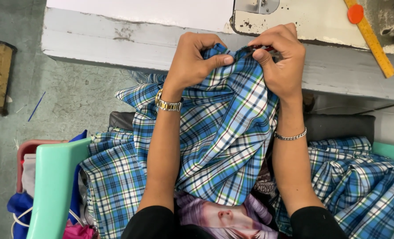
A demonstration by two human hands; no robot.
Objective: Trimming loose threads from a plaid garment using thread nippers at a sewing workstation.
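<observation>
Pinching a bunched edge of the blue plaid fabric (223, 128), the left hand (195, 59) closes thumb against fingers on one fold while the right hand (281, 57) grips the neighbouring fold, a small red-handled tool (260, 48) apparently tucked under its fingers. The cloth hangs over the lap, against the grey table (117, 44) edge. More plaid pieces (360, 181) lie heaped alongside, so much handling seems left.
</observation>
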